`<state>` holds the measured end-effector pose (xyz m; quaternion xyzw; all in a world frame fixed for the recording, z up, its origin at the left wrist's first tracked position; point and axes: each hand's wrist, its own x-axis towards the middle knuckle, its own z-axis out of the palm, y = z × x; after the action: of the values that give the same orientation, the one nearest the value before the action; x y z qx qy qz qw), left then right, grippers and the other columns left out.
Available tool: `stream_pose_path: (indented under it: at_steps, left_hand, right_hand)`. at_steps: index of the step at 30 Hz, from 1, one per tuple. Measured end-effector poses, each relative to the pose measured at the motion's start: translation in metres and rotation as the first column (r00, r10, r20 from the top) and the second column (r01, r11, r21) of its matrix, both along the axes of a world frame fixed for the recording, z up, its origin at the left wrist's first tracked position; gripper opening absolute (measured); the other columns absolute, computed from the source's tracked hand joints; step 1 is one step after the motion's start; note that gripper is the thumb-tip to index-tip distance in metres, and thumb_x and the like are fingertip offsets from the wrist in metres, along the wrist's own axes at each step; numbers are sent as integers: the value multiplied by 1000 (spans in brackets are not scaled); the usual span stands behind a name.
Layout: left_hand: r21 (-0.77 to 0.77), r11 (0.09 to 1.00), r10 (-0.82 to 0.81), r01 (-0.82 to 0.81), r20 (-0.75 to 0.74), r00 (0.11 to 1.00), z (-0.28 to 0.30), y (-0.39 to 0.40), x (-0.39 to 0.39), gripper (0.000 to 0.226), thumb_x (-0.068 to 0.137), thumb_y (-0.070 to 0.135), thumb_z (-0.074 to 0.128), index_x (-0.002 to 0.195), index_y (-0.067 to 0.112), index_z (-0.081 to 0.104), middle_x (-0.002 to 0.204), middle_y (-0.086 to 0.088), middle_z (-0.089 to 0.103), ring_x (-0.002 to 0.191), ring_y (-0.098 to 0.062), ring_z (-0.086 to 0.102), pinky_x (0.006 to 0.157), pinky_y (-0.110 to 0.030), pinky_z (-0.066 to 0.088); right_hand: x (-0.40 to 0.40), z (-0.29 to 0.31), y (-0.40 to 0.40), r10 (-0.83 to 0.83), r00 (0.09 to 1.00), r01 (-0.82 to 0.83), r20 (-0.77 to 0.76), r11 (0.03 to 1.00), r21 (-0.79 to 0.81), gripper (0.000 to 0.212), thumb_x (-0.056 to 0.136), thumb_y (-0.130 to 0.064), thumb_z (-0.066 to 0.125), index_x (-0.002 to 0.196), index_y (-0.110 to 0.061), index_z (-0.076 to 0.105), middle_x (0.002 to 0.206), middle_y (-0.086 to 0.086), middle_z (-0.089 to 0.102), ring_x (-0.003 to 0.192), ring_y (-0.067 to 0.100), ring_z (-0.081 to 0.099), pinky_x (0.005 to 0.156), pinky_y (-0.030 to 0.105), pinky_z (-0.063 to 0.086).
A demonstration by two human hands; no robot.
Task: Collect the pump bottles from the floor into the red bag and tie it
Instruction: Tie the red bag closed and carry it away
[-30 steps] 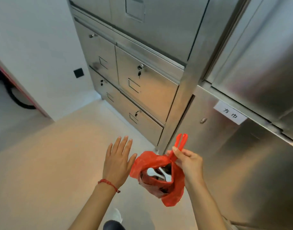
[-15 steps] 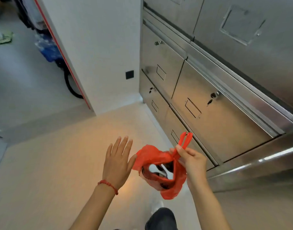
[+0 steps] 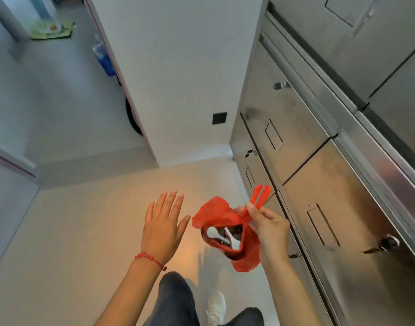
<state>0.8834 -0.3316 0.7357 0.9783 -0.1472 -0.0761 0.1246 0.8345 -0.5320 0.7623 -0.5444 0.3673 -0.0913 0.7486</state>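
Note:
A red plastic bag (image 3: 245,257) hangs in the air in front of me, its mouth partly open. Inside it I see white pump heads of dark pump bottles (image 3: 225,235). My right hand (image 3: 267,225) pinches the bag's two handle loops, which stick up above my fingers. My left hand (image 3: 163,225) hovers flat just left of the bag, fingers spread, holding nothing and not touching the plastic. A red string bracelet circles my left wrist.
Stainless steel cabinets (image 3: 319,149) with keyed doors line the right side. A white wall (image 3: 178,78) with a small black square stands ahead. The pale floor (image 3: 72,231) stretches left toward a doorway step. My legs and a white shoe (image 3: 216,307) show below.
My view has swung left, away from the labelled cabinet and toward the wall and doorway. Both hands and the bag keep the same pose. My legs have come into view.

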Motion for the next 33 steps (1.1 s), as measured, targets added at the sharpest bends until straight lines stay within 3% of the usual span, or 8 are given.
stream_pose_path:
  at_steps: [4,7,11,14,19,23,29,33]
  left_hand:
    - [3,1000,14,-14,11,1000,-3,-10,66,77,87,58,-2,134,12,39,140,-14,44,131,-34,36,105,-48,24]
    - [-14,1000,-12,12,-7,1000,-16,-15,120,81,84,60,-7,137,14,32,145,-12,37,136,-32,28,109,-47,21]
    - [-12,999,-44,44,-21,999,-30,-21,194,79,85,60,-6,137,14,33,144,-12,38,135,-32,29,109,-46,20]
    - [2,998,-70,70,-22,997,-40,-24,240,78,83,60,-7,140,17,25,148,-9,30,138,-28,21,110,-40,9]
    - [-3,993,-117,117,-63,991,-56,-41,303,69,87,55,5,139,16,27,147,-11,32,138,-28,21,109,-41,12]
    - [12,997,-69,71,-100,993,-85,-56,344,60,89,47,20,137,14,32,145,-11,35,136,-24,19,109,-43,15]
    - [54,997,-48,55,-130,990,-136,-84,391,58,91,44,21,130,8,44,135,-18,48,127,-38,41,102,-51,28]
    - [64,997,-31,42,-168,985,-182,-93,420,56,89,43,26,131,9,43,137,-16,46,128,-37,39,103,-50,24]
  right_hand:
    - [63,-12,-11,-10,1000,11,-16,1000,24,10,77,-11,69,68,-8,74,71,10,74,73,22,70,76,32,54]
    - [112,-22,-20,-56,998,56,-29,998,12,11,77,-7,67,68,-4,72,71,12,74,73,27,67,77,34,53]
    - [176,-34,-33,-81,995,79,-51,996,-41,12,77,-8,67,67,-7,73,64,5,73,63,14,66,63,20,53]
    - [216,-47,-39,-79,994,72,-76,994,-85,13,77,-13,69,65,-12,74,65,2,74,63,9,67,58,14,50]
    - [276,-77,-47,-107,987,99,-116,992,-73,7,76,-17,71,70,-16,75,70,4,74,76,21,68,74,29,52]
    - [325,-114,-57,-106,987,105,-124,994,-21,8,75,-14,71,69,-17,75,68,3,74,72,17,69,67,23,53]
    - [389,-182,-76,-82,981,93,-177,994,57,12,76,-11,70,69,-19,76,68,1,74,72,14,70,61,16,52]
    - [423,-239,-89,-59,973,71,-221,996,45,13,75,-11,72,66,-20,75,63,-3,72,67,9,67,60,16,51]
